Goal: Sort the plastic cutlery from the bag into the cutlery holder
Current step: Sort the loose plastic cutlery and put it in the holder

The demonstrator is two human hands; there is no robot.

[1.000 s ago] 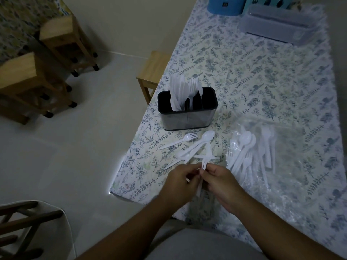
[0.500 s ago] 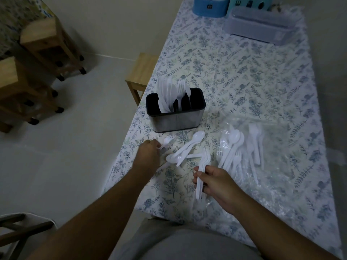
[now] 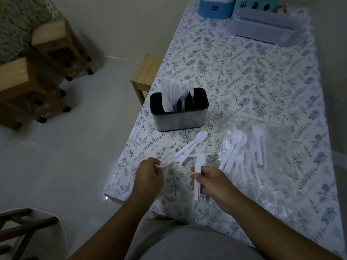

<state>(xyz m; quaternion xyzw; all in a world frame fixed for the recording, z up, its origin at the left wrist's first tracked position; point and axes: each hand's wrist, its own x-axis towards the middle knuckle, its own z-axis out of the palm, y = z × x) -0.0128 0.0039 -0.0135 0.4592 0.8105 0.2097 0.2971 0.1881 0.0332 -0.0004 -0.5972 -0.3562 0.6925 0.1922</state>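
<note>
A black and steel cutlery holder point(image 3: 179, 120) stands on the table with white knives, forks and a spoon upright in its left and middle compartments. A clear plastic bag point(image 3: 277, 147) lies to the right with several white spoons and forks point(image 3: 237, 151) on it. Loose white spoons point(image 3: 191, 145) lie in front of the holder. My left hand point(image 3: 148, 175) pinches the handle of a white fork point(image 3: 166, 156) just above the table. My right hand point(image 3: 212, 182) grips a bundle of white forks point(image 3: 198, 166) with the heads pointing away from me.
The table carries a floral cloth point(image 3: 244, 72). A grey lidded box point(image 3: 266, 27) and blue containers point(image 3: 216, 6) sit at the far end. A wooden stool point(image 3: 146, 74) stands by the table's left edge, more wooden stools point(image 3: 50, 44) further left.
My hands came apart from the bundle. My left hand reached out to the lone fork left of the spoons, took it and drew it back towards me. My right hand kept the bundle.
</note>
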